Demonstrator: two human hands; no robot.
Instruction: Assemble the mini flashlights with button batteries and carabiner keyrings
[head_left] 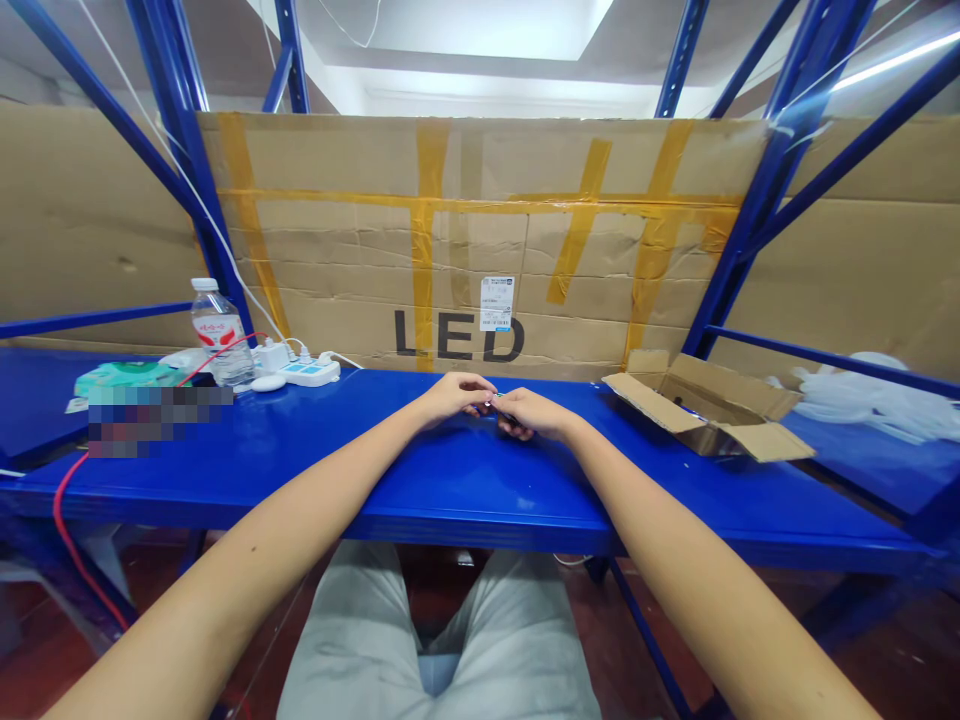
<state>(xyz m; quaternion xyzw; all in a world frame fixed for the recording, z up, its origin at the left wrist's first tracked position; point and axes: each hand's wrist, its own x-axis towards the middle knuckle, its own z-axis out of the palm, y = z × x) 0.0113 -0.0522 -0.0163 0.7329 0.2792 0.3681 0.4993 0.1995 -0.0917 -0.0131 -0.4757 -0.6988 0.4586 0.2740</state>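
Dark tiny part (498, 401), too small to make out tbh, is pinched between both sets of fingertips. Left hand (457, 395) and right hand (536, 413) meet on it, low over the middle of the blue shelf (465, 480). Open cardboard box (709, 405) sits off to the right, power strip (311, 372) and water bottle (217, 335) to the left, big LED carton (525, 240) behind.

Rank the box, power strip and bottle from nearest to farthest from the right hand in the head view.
1. Box, just right of the right hand.
2. Power strip, back left, beyond the left hand.
3. Bottle, farther left still.
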